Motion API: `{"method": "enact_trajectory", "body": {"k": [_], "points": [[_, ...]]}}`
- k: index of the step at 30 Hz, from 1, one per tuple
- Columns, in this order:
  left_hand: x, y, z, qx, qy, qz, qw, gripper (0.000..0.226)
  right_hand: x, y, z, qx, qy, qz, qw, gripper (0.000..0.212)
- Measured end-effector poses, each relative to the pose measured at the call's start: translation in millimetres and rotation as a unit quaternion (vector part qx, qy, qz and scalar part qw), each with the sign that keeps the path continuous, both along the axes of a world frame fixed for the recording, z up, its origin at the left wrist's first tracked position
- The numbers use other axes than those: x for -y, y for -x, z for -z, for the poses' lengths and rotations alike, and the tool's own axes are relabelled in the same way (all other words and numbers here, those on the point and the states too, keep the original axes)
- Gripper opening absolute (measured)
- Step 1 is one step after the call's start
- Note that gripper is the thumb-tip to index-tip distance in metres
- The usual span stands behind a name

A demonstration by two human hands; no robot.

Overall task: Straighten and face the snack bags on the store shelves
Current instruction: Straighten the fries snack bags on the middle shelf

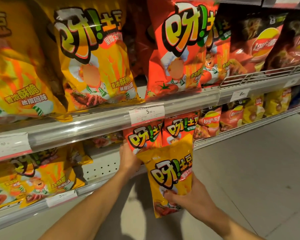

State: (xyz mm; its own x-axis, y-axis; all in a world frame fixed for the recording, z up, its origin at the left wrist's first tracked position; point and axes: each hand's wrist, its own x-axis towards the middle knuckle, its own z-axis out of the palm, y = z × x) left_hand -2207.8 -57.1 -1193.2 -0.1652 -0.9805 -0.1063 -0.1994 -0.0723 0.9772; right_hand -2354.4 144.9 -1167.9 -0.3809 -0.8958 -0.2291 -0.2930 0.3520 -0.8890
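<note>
While the right hand (190,196) grips the lower part of a yellow snack bag (170,177), fingers curled round its glossy, crinkled front, the bag hangs upright in the aisle just before the lower shelf (100,170). The left hand (128,158) holds the edge of a red bag (142,137) standing there, fingers hidden behind it. Bare perforated shelf lies left of that hand; grey floor (249,170) opens rightward.

Both forearms are bare to each hand, with no sleeves showing.

head-worn view, angled down, close to the store shelves (97,122)
</note>
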Motion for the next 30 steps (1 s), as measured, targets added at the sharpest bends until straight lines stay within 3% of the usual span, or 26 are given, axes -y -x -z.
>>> {"method": "enact_trajectory", "body": {"k": [3,5,7,9,12,14,16,21,24,26,30], "points": [[3.0,-9.1,-3.4,-0.030,-0.067,0.007,0.997,0.025,4.9,-16.2,-6.1,0.001,-0.008,-0.048,0.999,0.080],[-6.2,-28.7,-11.0,0.003,-0.063,0.032,0.998,0.027,8.8,-28.2,-9.2,-0.006,-0.003,-0.069,0.998,0.079],[-23.3,-59.4,-21.0,0.060,0.065,0.076,0.993,0.023,14.3,-39.6,-10.8,-0.019,-0.008,-0.090,0.996,0.084],[-44.1,-100.8,-18.5,0.158,0.218,0.160,0.950,0.019,21.9,-51.2,-10.3,-0.030,-0.016,-0.124,0.992,0.086],[-70.9,-166.4,-6.5,0.379,0.316,0.216,0.843,0.021,39.6,-76.3,-12.4,-0.057,-0.019,-0.154,0.986,0.085],[-82.1,-202.7,-0.9,0.453,0.298,0.244,0.804,0.037,57.0,-98.6,-14.7,-0.075,-0.014,-0.165,0.983,0.082],[-89.9,-234.8,1.4,0.496,0.266,0.237,0.792,0.044,77.5,-120.7,-15.8,-0.091,-0.003,-0.167,0.982,0.071],[-101.9,-301.2,4.1,0.589,0.153,0.058,0.792,0.049,130.4,-163.2,-16.8,-0.118,0.029,-0.101,0.987,0.046],[-95.2,-322.1,10.7,0.644,0.093,-0.006,0.759,0.067,155.3,-172.4,-11.1,-0.157,0.065,-0.078,0.982,0.059],[-88.3,-329.9,17.9,0.662,0.061,0.009,0.747,0.081,168.2,-174.0,-3.9,-0.123,0.036,-0.080,0.988,0.076],[-74.9,-340.3,22.4,0.665,0.055,0.027,0.744,0.077,181.7,-172.1,13.6,-0.108,0.013,-0.065,0.992,0.078]]}}
